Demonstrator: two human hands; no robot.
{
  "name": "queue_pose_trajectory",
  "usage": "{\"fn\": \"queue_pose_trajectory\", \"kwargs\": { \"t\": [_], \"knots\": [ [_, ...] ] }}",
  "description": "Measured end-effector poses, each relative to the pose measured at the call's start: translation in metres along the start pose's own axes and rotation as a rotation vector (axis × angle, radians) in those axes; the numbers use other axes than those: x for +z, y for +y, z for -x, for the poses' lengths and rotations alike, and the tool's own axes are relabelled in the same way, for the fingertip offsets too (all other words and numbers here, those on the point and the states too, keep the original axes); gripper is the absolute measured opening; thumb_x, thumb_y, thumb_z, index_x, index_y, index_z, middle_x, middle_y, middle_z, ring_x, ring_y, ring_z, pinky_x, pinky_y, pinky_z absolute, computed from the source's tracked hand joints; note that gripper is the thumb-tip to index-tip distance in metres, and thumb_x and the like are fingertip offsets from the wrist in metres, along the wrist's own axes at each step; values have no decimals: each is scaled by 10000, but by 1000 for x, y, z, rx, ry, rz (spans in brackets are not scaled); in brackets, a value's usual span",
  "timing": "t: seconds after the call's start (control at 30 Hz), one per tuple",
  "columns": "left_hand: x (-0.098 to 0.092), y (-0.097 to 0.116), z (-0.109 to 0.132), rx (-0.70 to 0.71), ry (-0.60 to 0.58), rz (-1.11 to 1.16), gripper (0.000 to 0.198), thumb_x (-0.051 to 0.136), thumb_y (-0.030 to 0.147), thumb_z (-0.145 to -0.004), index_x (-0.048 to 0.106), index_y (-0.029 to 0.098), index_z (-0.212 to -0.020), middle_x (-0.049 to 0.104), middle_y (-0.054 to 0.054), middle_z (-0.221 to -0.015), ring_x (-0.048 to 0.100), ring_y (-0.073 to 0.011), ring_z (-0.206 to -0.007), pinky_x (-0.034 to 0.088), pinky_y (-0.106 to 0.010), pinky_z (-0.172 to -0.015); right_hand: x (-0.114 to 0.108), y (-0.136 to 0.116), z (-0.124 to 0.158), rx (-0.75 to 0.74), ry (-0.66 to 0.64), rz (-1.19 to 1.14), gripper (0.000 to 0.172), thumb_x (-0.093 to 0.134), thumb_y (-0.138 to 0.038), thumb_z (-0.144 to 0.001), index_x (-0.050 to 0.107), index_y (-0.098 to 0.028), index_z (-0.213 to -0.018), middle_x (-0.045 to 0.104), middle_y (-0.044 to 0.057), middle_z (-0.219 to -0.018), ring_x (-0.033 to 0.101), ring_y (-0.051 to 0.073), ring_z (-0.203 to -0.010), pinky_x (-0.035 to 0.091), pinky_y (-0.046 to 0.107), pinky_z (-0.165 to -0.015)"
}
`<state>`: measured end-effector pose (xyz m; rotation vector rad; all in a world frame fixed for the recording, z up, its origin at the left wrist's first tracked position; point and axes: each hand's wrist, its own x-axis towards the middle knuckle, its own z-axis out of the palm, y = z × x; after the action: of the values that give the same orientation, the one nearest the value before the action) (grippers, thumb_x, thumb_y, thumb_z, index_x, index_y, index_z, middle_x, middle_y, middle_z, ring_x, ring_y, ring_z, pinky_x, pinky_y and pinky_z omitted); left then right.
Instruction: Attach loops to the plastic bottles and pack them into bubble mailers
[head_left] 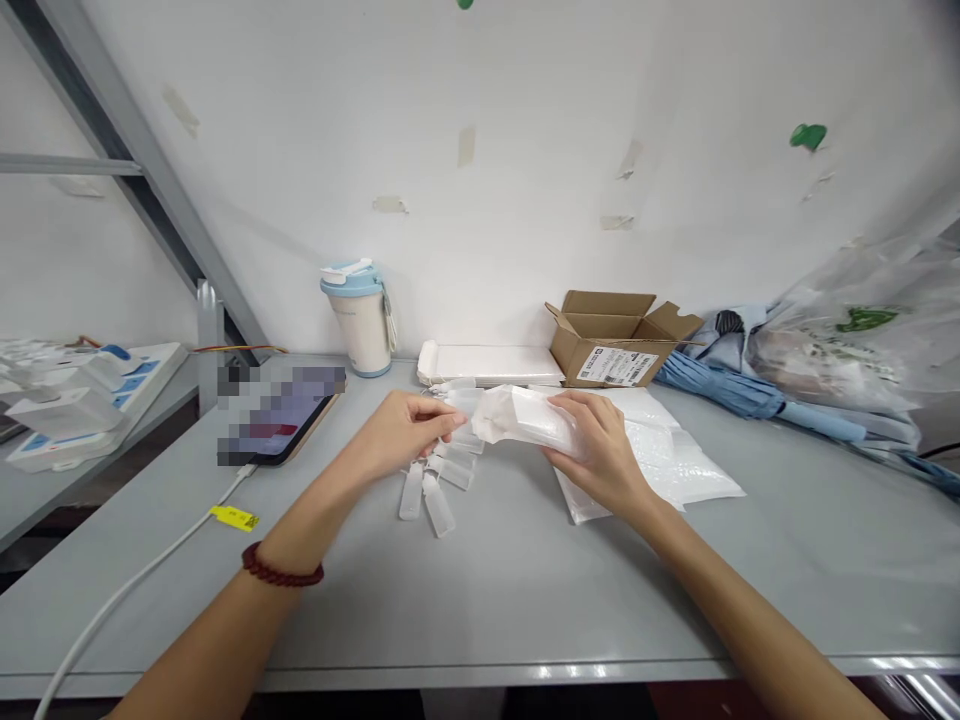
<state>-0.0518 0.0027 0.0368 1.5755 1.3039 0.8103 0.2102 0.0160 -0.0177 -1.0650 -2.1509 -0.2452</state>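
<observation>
My right hand [600, 445] grips a white, wrinkled plastic pouch [525, 415] from its right side, thumb below and fingers on top. The pouch's crumpled end points left. Just left of that end is my left hand [412, 430], its thumb and forefinger pinched together; whatever lies between them, if anything, is too small to make out. Several translucent white tags [439, 505] lie fanned out on the table beneath and beside the left fingertips. Under the right hand rest flat white bubble-wrap bags [675, 460], partly covered by the hand and pouch.
Along the wall stand a cream cup with a blue lid [360, 320], a long white box [491, 363] and an open cardboard box [607, 345]. A folded blue umbrella [742, 395] lies at right. At left are a phone [300, 420] with its white cable [142, 570] and power strips [97, 410].
</observation>
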Motion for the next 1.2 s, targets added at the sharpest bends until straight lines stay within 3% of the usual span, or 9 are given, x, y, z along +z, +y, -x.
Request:
{"fn": "queue_pose_trajectory", "kwargs": {
  "t": [0.13,0.23,0.7,0.87,0.93,1.1,1.2],
  "knots": [
    [-32,3,6,-84,-193,-216,202,625,363,-718,684,170,-709,534,23,-586,402,-89,-518,326,-212,-493,-2,1,-2,31,18,10,425,596,-338,-799,455,-245,-1189,533,114,-1154,496,296,-1079,371,447,-879],
    [-43,-2,5,-140,-298,-359,177,615,344,-704,690,184,-712,577,12,-627,429,-103,-543,334,-212,-496,-2,2,-3,47,23,23,418,602,-343,-798,460,-244,-1179,531,113,-1155,498,297,-1078,373,449,-882],
    [-28,-22,-8,-145,-286,-436,221,653,366,-620,678,161,-699,534,24,-567,422,-117,-546,266,-220,-484,0,11,0,-7,10,30,418,591,-344,-813,441,-244,-1191,524,112,-1153,497,291,-1077,380,451,-884],
    [-30,-13,-3,-108,-309,-265,175,631,349,-674,649,175,-669,552,20,-604,442,-118,-574,303,-214,-507,-3,8,-1,25,-9,16,424,578,-334,-817,436,-260,-1209,518,111,-1163,493,296,-1087,380,464,-889],
    [-31,-7,0,-99,-261,-139,191,638,365,-694,627,176,-671,525,27,-588,431,-109,-561,323,-213,-508,-4,7,0,28,-18,16,419,571,-329,-817,444,-263,-1211,521,109,-1160,494,295,-1083,384,466,-886],
    [-30,2,4,-10,15,146,217,673,352,-705,576,167,-645,497,38,-572,443,-86,-534,387,-222,-551,-3,3,0,34,-49,5,405,568,-307,-814,452,-255,-1198,516,111,-1166,484,294,-1081,387,468,-881],
    [-27,2,5,11,69,226,219,692,347,-702,584,161,-657,533,23,-603,477,-90,-554,421,-235,-580,-4,1,0,41,-65,-3,395,568,-305,-815,452,-251,-1188,515,111,-1161,479,294,-1079,383,471,-882]
  ]
}}
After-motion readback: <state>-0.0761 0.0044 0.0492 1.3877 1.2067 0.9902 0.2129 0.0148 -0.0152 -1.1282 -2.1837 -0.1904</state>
